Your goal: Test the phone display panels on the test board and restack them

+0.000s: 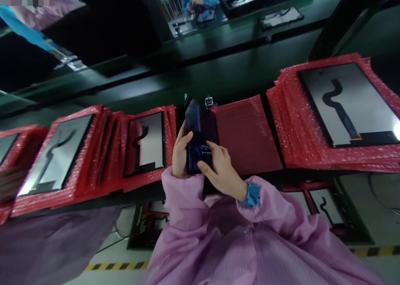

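A dark phone (200, 126) stands tilted in front of me, its screen lit with large clock digits near the lower right. My left hand (180, 151) is closed around its left side, with the thumb over the edge. At the lower right, my right hand (224, 171) grips the phone, thumb and index finger against the screen side. A blue band (252, 194) circles my right wrist. Just right of the phone lies a red bubble-wrap sleeve (246, 137). A small metal object (209, 102) sits behind the phone.
Red bubble-wrap stacks topped by display panels line the bench: one at right (353, 106), others at left, including a panel (150, 143). A dark post (346, 22) rises at right. Below are trays with panels (326, 206). Across the bench, a person in blue works; a purple sleeve shows lower left.
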`<state>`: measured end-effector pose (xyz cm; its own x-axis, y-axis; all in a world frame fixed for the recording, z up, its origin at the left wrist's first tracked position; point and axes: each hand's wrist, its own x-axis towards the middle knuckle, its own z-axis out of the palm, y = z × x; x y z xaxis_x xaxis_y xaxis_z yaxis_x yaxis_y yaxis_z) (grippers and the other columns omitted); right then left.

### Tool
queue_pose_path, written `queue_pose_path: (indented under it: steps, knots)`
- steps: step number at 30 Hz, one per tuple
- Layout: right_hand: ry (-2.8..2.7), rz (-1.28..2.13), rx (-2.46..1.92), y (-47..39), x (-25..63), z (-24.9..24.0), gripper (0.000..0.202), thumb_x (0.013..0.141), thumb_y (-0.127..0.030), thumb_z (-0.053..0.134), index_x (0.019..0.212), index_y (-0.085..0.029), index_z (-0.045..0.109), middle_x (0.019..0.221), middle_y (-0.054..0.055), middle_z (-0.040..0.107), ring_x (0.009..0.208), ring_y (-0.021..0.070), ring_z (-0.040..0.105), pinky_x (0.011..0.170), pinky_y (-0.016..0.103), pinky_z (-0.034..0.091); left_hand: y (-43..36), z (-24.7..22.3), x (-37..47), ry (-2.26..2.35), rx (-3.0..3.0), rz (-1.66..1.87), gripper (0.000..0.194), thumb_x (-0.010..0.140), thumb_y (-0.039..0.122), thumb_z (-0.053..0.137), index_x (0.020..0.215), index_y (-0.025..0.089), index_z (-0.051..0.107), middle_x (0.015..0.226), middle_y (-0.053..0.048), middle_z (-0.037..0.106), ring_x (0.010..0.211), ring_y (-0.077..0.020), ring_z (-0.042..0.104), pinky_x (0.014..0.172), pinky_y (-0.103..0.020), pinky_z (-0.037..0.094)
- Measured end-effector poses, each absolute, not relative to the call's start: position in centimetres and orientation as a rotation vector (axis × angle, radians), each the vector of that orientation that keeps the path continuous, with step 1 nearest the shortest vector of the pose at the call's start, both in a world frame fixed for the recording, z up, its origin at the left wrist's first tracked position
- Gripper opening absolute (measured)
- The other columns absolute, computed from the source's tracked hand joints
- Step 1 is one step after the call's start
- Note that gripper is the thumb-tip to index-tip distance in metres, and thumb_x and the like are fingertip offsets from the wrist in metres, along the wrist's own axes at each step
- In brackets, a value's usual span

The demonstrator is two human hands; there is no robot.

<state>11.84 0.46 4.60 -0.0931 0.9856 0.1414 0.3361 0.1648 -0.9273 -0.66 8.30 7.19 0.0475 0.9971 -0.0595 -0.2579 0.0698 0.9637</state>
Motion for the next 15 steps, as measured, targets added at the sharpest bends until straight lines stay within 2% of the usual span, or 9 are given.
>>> queue_pose_path:
  steps: [3,5,7,11,15]
  knots:
    - [-1.7,0.925,-0.997,0.1,12.2,4.8,0.068,0.101,-0.061,0.038,0.151,-0.014,0.038,0.153,0.015,0.047,0.144,0.0263,0.034,0.122,0.049,0.033,8.4,7.1,-1.0,1.051,0.962,1.257,0.047,0.082,0.03,0.067,0.129,0.027,0.067,0.144,0.0,0.063,0.148,-0.0264,0.042,0.125,-0.038,0.031]
    - [-1.63,0.939,-1.04,0.1,12.8,4.6,0.061,0.103,-0.058,0.035,0.149,-0.02,0.041,0.151,0.011,0.05,0.142,0.024,0.039,0.121,0.048,0.034,8.5,7.1,-1.3,1.077,0.9,1.257,0.048,0.081,0.029,0.066,0.129,0.027,0.067,0.139,-0.001,0.066,0.144,-0.0283,0.048,0.122,-0.041,0.037]
    - [-1.497,0.97,-1.263,0.4,13.5,3.8,0.06,0.103,-0.057,0.034,0.147,-0.018,0.043,0.15,0.014,0.051,0.139,0.0266,0.041,0.121,0.052,0.033,8.7,7.1,-1.7,1.121,0.794,1.264,0.049,0.08,0.026,0.065,0.129,0.026,0.067,0.133,-0.002,0.07,0.139,-0.0287,0.054,0.118,-0.042,0.042]
    - [-1.408,1.059,-1.522,1.2,14.5,2.0,0.072,0.099,-0.061,0.038,0.152,-0.012,0.038,0.154,0.019,0.046,0.14,0.0342,0.04,0.118,0.058,0.031,8.8,7.0,-2.7,1.194,0.599,1.286,0.047,0.08,0.021,0.063,0.127,0.02,0.067,0.117,-0.005,0.077,0.125,-0.0288,0.065,0.109,-0.041,0.051]
    - [-1.501,1.118,-1.477,1.4,14.7,2.4,0.077,0.099,-0.066,0.035,0.16,-0.018,0.028,0.148,0.016,0.051,0.139,0.0336,0.042,0.117,0.059,0.032,8.1,7.5,-3.1,1.109,0.52,1.206,0.039,0.084,0.027,0.061,0.119,0.015,0.069,0.104,-0.008,0.079,0.116,-0.0335,0.069,0.1,-0.046,0.057]
